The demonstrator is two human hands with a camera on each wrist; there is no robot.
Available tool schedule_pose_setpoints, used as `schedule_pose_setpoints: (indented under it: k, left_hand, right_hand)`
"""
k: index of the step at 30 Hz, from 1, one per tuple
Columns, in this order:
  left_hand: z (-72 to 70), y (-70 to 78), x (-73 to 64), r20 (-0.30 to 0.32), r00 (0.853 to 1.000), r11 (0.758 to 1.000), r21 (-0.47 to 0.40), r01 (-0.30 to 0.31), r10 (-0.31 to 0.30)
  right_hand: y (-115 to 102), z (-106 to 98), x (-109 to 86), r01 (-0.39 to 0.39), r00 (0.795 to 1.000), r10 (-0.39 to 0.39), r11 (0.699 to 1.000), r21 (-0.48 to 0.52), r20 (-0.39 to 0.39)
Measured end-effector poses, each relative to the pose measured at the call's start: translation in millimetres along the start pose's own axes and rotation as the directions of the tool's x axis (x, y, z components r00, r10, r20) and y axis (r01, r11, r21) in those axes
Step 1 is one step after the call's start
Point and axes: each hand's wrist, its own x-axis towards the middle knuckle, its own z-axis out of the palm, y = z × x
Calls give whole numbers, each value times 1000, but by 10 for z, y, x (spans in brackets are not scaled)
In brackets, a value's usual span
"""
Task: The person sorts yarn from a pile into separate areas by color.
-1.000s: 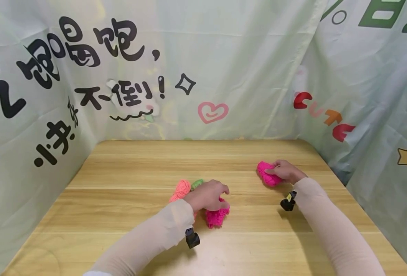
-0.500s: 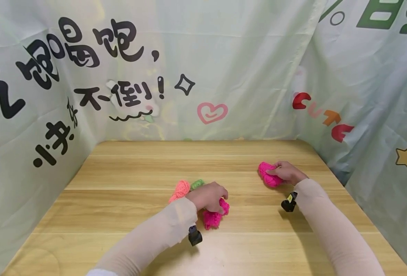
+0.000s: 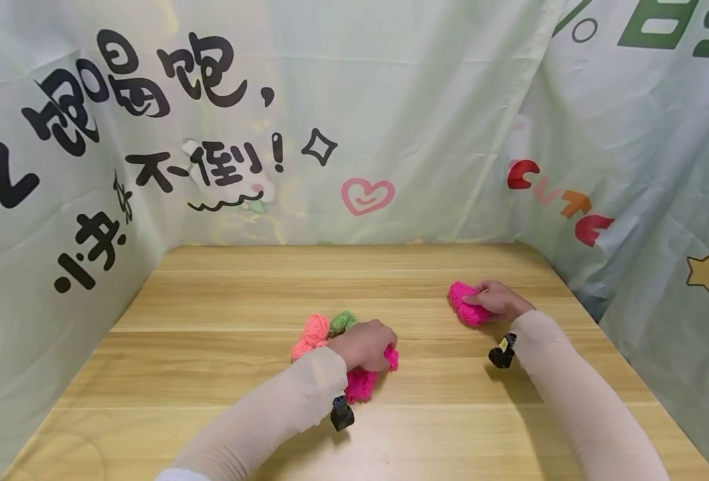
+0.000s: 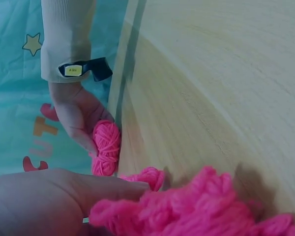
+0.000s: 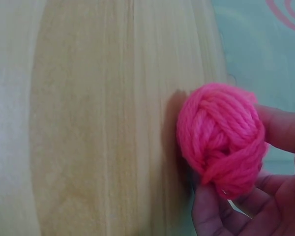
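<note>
"Looking at both hands; what's each one got?"

"The right hand [image 3: 498,298] holds a pink yarn ball [image 3: 465,304] over at the far right of the table [image 3: 210,287]; the right wrist view shows digits on opposite sides of it, so that grip is about as wide as the ball itself; can't tell if the underside touches the table. The left hand [image 3: 366,344] is nearer the middle, fingers bent over a loopy pink bundle [image 3: 361,385]; looks like a narrower pinch, though the fingertips are mostly hidden."

"How do those handle, you reckon?"

"Light and soft, I'd guess; the ball looks wound snugly enough to keep its shape, so round the fat middle is the spot; squeeze too hard and the strands could slide. The bundle looks floppier and lumpier; I'd grab a thick wad of it, since one loose loop might just stretch or snag. Neither seems fragile or very slippery."

"Anything beside the left hand?"

"Yep; some coral yarn [image 3: 311,336] and some green yarn [image 3: 343,322], right next to each other; can't tell whether the bundle touches either, the hand's in the way."
</note>
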Motion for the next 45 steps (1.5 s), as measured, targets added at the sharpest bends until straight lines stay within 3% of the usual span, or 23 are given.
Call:
schedule_pose_setpoints:
  k: [13, 24, 32, 39, 45]
  left_hand:
    - [-6, -67, 42, -16, 1000, 988, -157, -13, 10]
    - [-95, -111, 38, -133, 991, 967, -248, -51, 18]
    - [-116, -135, 50, -181, 983, 956, -281, -77, 26]
    - [-117, -127, 0, -164, 986, 929, -363, -68, 8]
    - [-202, -119, 17, -176, 984, 923, -378, -74, 7]
  right_hand:
    - [-29, -4, 9, -9, 1000, 9, 999, -38, -8]
    - [-25, -4, 41, -2, 1000, 2, 1000, -19, -6]
    - [-12, 0, 49, 1, 1000, -2, 1000, -24, -14]
    - [12, 47, 19, 23, 1000, -23, 1000, -21, 17]
    - [-29, 10, 8, 21, 1000, -21, 999, -27, -6]
